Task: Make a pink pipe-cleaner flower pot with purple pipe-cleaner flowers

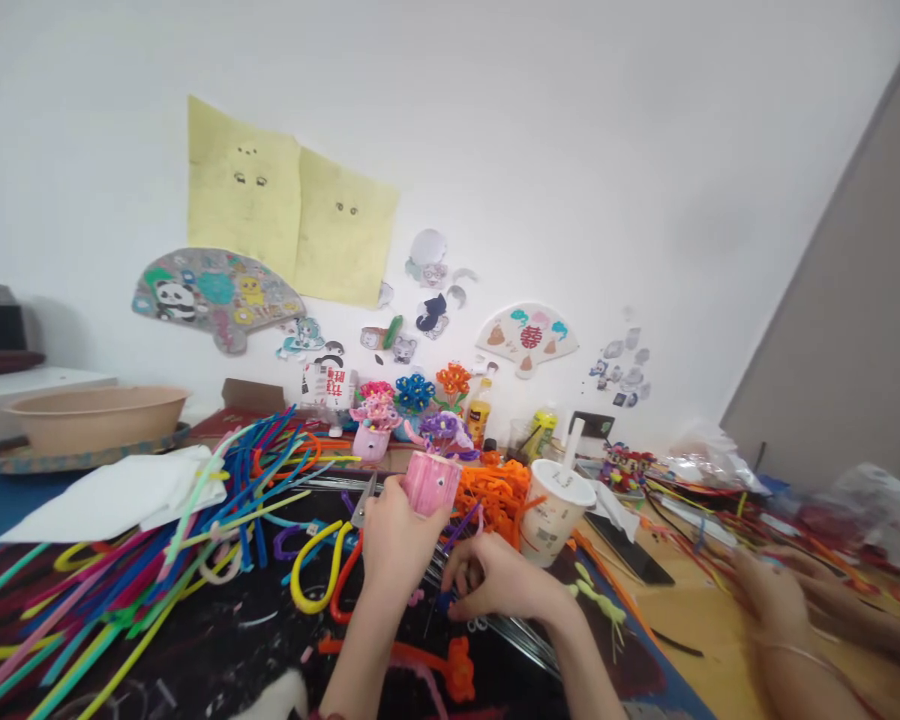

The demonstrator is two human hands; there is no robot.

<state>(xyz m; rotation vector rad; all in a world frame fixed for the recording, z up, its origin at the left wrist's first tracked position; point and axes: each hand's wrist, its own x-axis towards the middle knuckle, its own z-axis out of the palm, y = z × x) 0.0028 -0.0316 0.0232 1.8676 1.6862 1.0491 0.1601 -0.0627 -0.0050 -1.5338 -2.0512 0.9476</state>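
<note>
My left hand [397,530] is wrapped round a small pink pot [433,482] with a googly eye on its side. A purple pipe-cleaner flower [446,432] shows just above the pot's rim; whether it stands in the pot or behind it, I cannot tell. Lower and to the right, my right hand [502,578] has its fingers curled in towards the thumb, over thin metal wires [525,640]. A small dark blue piece [443,602] shows at its fingertips, too small to name. Pliers [364,500] with grey jaws lie just left of my left hand.
Loose pipe cleaners [247,490] spread over the left side. Orange pipe-cleaner pieces [495,495] and a lidded paper cup with a straw [555,510] stand right of the pot. A phone [630,548] lies beyond. At far right, another person's hands [780,600] are blurred.
</note>
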